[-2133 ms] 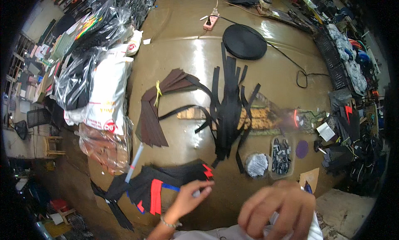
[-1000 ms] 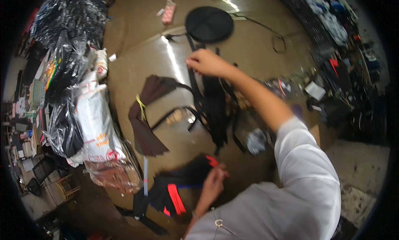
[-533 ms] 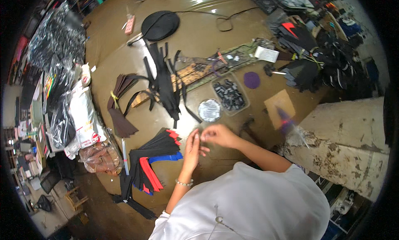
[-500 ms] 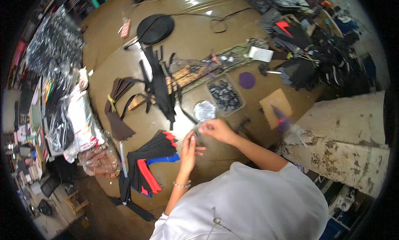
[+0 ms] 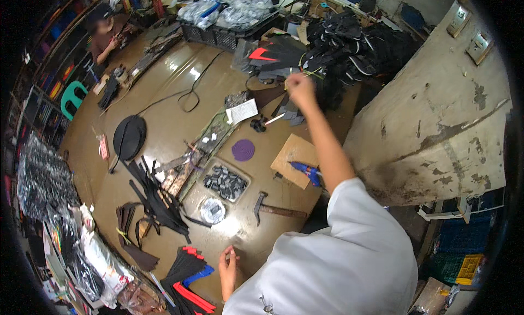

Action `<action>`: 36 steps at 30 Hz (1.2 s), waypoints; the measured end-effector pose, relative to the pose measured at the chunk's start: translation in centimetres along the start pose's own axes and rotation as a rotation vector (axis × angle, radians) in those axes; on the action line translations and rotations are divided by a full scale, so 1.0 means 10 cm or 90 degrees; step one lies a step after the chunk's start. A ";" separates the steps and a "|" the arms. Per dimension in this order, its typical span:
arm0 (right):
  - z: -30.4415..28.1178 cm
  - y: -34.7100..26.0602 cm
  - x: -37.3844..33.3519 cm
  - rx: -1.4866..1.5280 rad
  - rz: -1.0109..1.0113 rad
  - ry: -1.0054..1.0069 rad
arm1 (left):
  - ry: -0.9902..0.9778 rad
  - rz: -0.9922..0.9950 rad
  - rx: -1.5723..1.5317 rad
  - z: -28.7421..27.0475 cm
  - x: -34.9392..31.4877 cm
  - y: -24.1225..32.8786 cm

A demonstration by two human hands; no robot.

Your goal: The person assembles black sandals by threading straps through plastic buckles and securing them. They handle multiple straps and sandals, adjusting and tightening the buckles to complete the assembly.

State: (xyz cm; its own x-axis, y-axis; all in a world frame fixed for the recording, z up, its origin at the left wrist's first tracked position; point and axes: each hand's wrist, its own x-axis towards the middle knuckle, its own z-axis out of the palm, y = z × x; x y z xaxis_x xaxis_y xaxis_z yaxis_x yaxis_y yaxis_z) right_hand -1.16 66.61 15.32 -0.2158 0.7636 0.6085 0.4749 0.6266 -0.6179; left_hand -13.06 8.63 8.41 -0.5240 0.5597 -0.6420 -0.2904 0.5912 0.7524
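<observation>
Right hand [image 5: 301, 90]: beside your left hand [image 5: 228, 268] in the earlier frame, now at arm's length over the yellow-tied dark strips [image 5: 285, 57].
Right grip: your fingertips look bunched but blurred; whether they clamp anything cannot be told.
Left grip: your thumb and fingers sit close, contents unclear, near the red-and-blue-banded strip fan [image 5: 183, 268].
Tied strips: across the worktop [image 5: 169, 99], against a heap of black pieces [image 5: 355, 58].
Between your hands: a hammer [image 5: 281, 211] and small black fittings [image 5: 225, 183].
Step in hand: judged a one-handed reach, your left hand low.
Next move: judged to call for a light pinch that leaves neighbouring strips undisturbed.
</observation>
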 end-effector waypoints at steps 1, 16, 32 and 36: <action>-0.16 0.38 0.37 0.276 0.308 0.063 | -0.025 0.010 -0.021 0.12 0.00 0.07; -2.01 1.70 1.76 -0.483 0.262 -0.003 | -0.271 0.237 0.037 1.40 0.59 2.09; -2.10 1.88 2.21 -0.495 0.162 -0.253 | -0.403 0.193 0.091 1.68 1.31 3.01; -2.05 1.78 2.14 -0.453 0.231 -0.249 | -0.554 0.334 -0.131 2.89 2.19 4.15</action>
State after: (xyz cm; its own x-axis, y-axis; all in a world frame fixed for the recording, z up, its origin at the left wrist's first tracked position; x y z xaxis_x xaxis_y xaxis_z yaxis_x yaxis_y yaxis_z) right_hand 20.18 90.87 27.57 -0.1632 0.9765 0.1407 0.9602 0.1900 -0.2045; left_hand -13.45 62.23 21.27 0.1123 0.9925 -0.0491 -0.3666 0.0873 0.9263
